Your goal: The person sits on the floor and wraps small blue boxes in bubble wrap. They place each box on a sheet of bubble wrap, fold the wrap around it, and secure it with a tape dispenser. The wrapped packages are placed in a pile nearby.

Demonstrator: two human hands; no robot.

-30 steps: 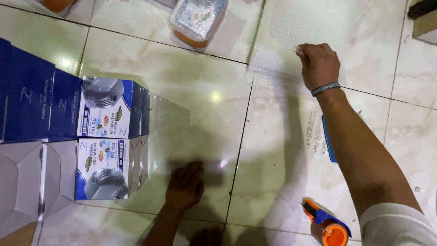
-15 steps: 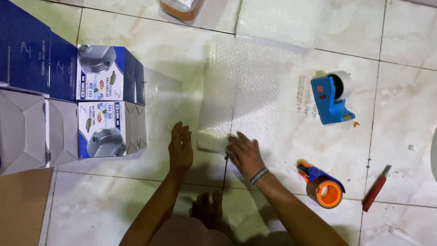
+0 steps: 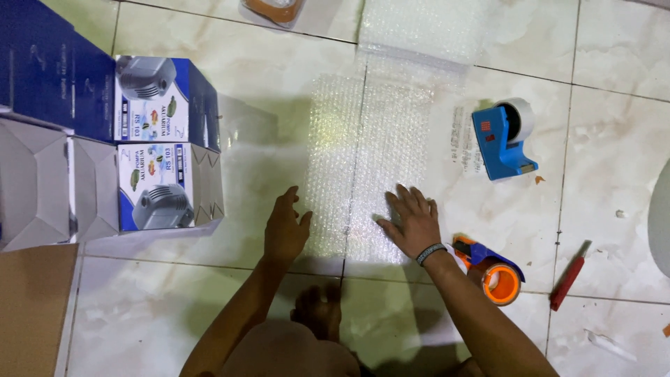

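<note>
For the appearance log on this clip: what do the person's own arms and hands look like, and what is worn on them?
Both forearms are bare, with no sleeves or gloves in view. The right hand has a thin, light-coloured band at the wrist. The left hand shows no band, watch or ring that can be made out.

open tile is left between the product boxes [image 3: 164,143] and the blue tape dispenser [image 3: 504,139]; the orange tape dispenser [image 3: 497,274] is crowded against the right hand [image 3: 412,222].

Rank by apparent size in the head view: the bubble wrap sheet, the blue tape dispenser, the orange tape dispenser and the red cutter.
1. Bubble wrap sheet, by far the largest.
2. Blue tape dispenser.
3. Orange tape dispenser, slightly smaller, partly hidden by the right forearm, so unsure.
4. Red cutter, thinnest.
</note>
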